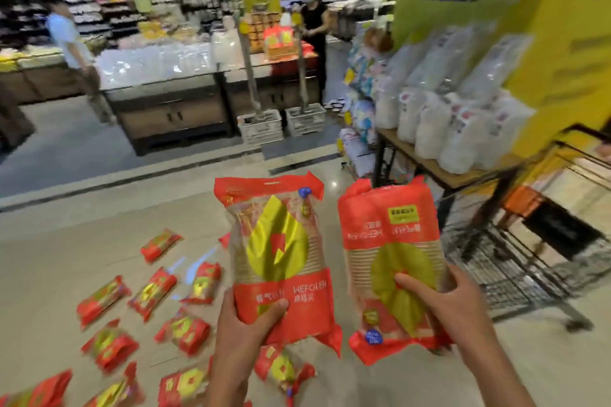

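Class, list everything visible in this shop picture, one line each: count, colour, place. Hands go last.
left cup pack: one, red and gold, upright in the left hand
right cup pack: one, red and gold, upside down in the right hand
floor packs: about eleven, red and gold, scattered lower left
white packs: many, white, piled on the wooden table
wooden table: one, brown, black legs, right
trolley: one, black wire, lower right
baskets: two, white, beside the display counter
shoppers: two, pale blue top and black top, far back
left hand: one, grips its pack's lower end
right hand: one, grips its pack's lower half
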